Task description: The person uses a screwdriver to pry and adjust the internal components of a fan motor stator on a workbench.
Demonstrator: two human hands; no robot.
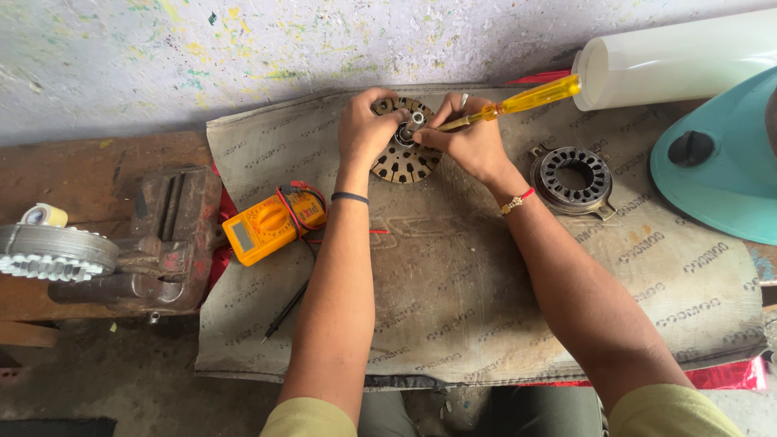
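A round metal rotor core [405,162] with slots around its rim lies on a grey mat [453,275] at the back of the bench. My left hand [368,129] grips its left side near the central shaft. My right hand [469,142] holds a yellow-handled screwdriver [526,99], whose tip is at the shaft in the middle of the core. The handle points up and to the right. My fingers hide the shaft's base.
A second ring-shaped stator core [573,180] lies right of my hands. A yellow multimeter [271,225] with red and black leads sits left. A rusty bench vise [166,243] stands at far left. A white tube [672,61] and teal cover [720,162] are at the right.
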